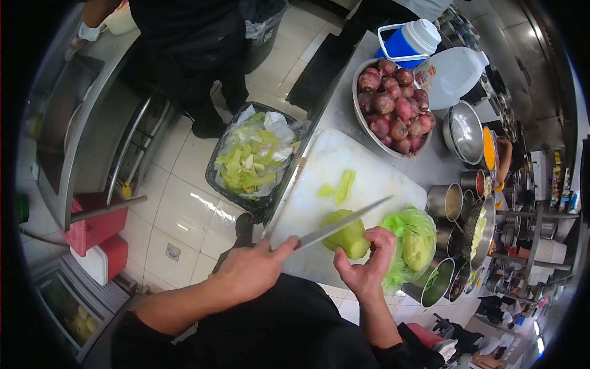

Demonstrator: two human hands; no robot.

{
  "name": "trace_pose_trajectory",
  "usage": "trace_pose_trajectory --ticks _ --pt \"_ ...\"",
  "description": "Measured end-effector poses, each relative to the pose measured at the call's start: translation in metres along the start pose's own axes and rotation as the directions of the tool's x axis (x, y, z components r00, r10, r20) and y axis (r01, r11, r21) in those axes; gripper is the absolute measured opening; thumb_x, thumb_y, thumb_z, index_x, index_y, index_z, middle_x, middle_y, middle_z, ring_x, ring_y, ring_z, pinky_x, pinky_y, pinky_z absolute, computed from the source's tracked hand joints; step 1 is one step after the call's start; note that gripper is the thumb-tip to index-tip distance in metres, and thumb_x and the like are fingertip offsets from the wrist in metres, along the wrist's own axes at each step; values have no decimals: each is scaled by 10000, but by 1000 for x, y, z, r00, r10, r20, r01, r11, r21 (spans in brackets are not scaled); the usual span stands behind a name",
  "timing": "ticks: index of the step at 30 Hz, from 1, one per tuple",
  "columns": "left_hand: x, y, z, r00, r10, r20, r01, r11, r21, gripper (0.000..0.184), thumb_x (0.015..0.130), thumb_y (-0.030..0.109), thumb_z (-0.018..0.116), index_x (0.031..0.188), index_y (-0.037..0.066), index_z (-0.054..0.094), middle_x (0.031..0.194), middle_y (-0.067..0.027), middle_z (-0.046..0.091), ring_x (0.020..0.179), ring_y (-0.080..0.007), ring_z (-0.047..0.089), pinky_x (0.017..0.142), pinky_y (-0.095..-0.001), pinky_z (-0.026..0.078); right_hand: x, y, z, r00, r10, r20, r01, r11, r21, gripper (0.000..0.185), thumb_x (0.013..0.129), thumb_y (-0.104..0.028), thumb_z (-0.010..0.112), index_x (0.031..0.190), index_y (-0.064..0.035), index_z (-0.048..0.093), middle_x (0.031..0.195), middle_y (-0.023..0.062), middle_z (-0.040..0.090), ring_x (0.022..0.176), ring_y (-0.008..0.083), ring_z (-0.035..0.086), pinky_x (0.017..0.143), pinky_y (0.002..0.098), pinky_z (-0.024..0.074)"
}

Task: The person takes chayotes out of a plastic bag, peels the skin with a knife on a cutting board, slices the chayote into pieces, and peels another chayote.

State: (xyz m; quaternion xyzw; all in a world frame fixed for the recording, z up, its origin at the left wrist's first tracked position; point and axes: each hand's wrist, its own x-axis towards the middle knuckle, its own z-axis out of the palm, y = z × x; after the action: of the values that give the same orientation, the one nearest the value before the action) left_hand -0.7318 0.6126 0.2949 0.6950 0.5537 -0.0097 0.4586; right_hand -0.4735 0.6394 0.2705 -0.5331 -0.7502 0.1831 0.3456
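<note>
My right hand (255, 265) is closed round the handle of a long knife (341, 221), its blade lying across the top of a peeled green vegetable (346, 235). With fingers and thumb, my left hand (367, 261) grips the right end of that vegetable. Beneath it is a white cutting board (362, 178), where thin green slices (345, 186) lie behind the knife. A green plastic bag (410, 246) holding another green vegetable (419, 249) sits just right of my left hand.
A bowl of red onions (393, 107) stands behind the board, near a blue and white jug (410, 43). Metal pots (445, 202) line the right side. On the floor, a lined bin (252, 154) holds peelings. Another person (190, 49) stands beyond it.
</note>
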Motion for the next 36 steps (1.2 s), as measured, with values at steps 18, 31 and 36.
trace_pose_trajectory --ticks 18,31,36 --pt "-1 -41 3 992 -84 97 85 996 0 495 981 130 496 1476 137 465 980 -228 672 864 -427 691 756 -509 567 -1 9 -4 996 79 38 -83 989 124 615 670 3 794 1184 -41 459 1183 151 458 1090 277 513 991 396 459" --pt "13 13 -2 912 350 -213 -316 932 176 637 911 120 583 1527 203 443 846 -150 592 647 -339 680 574 -455 568 4 -2 -13 998 -31 -59 27 996 -81 429 671 -13 832 1051 -27 633 1134 189 566 1008 347 575 833 434 503" --pt "18 19 1 895 388 -220 -341 913 222 649 906 122 595 1531 207 441 837 -144 591 628 -330 675 561 -457 560 10 -10 -11 997 -24 -71 17 995 -101 415 664 -2 813 1041 -9 638 1093 177 583 987 366 577 825 435 505"
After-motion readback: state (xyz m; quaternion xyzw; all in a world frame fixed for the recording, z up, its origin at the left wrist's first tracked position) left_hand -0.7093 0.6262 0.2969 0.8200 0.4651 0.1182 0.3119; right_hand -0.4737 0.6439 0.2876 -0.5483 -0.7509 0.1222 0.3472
